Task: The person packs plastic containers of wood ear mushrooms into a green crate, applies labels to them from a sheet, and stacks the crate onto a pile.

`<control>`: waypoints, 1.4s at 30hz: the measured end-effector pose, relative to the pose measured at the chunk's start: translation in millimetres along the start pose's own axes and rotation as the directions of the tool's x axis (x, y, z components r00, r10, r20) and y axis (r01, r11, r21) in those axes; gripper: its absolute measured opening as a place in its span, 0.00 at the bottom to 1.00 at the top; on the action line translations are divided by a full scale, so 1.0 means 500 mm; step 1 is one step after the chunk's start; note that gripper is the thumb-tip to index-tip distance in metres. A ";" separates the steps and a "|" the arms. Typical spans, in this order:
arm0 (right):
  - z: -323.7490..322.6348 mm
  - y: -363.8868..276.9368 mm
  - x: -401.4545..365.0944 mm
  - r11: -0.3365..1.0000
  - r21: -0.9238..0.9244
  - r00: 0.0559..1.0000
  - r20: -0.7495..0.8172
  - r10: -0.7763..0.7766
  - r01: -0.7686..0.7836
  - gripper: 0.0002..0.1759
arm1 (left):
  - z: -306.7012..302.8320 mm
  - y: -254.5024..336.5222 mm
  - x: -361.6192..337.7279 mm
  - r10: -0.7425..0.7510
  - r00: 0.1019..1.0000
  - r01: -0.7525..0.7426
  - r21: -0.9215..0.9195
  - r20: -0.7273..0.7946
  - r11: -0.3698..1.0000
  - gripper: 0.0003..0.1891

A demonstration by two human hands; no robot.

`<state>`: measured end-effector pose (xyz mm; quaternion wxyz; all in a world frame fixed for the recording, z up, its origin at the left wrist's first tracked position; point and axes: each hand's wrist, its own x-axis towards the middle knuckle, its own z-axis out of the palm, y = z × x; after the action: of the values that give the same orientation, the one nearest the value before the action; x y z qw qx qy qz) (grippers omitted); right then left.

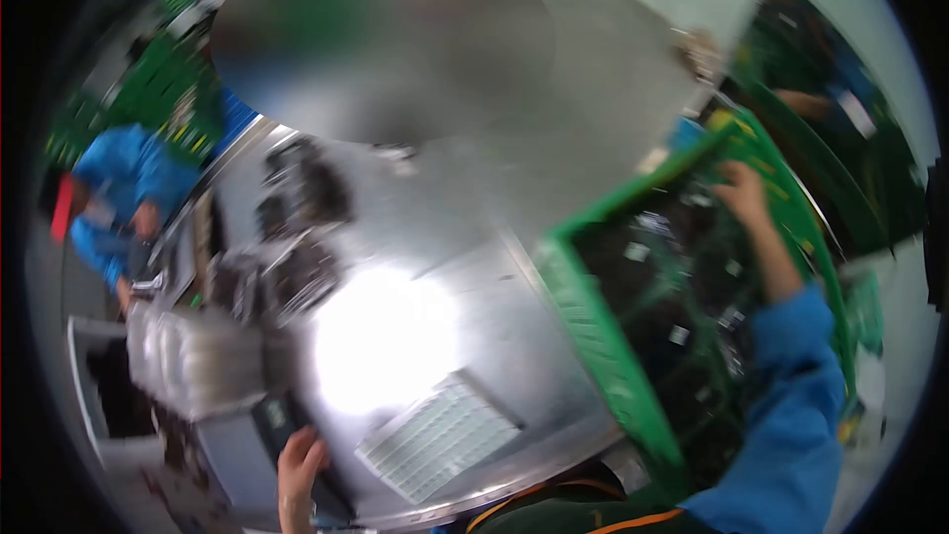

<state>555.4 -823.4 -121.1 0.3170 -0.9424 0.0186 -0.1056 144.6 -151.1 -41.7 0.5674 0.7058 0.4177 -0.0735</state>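
Observation:
My right hand (743, 195) reaches over the far end of a green crate (608, 346). Its thumb and forefinger look apart, and I make out nothing between them. Clear packs (657, 287) with dark contents and small white labels fill the crate in rows. Low on the left, my left hand (300, 465) hangs beside a grey box-like device (237, 450) with a dark panel. Its fingers are loosely bent and seem to hold nothing. Between my hands lies a sheet of white labels (440, 438) on the steel table (494, 321).
Stacked clear plastic trays (198, 361) stand at the left, near more dark packs (301, 272). A co-worker in blue sleeves (129, 173) works at the far left edge. Green crates (163, 89) are stacked behind. Another dark green container (820, 129) stands at the right.

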 end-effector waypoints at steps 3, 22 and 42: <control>-0.080 -0.261 0.017 0.991 0.123 0.997 -0.039 0.059 -0.054 0.23 | -0.005 0.027 0.172 0.368 0.930 -0.349 0.332 0.005 0.877 0.20; 0.784 -1.052 -0.313 0.647 0.132 0.642 0.081 -0.762 0.751 0.28 | -0.117 0.171 0.502 0.725 0.654 -0.094 0.928 -0.216 0.362 0.43; -0.130 -0.604 -0.292 0.533 0.819 0.969 0.109 0.220 -0.213 0.22 | 0.212 0.338 0.610 0.679 0.643 -0.595 0.328 -0.353 0.734 0.53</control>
<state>389.2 -605.8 83.4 0.7308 -0.6741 0.0848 -0.0653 492.8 -89.3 -129.5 0.3767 0.8528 0.2521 0.2595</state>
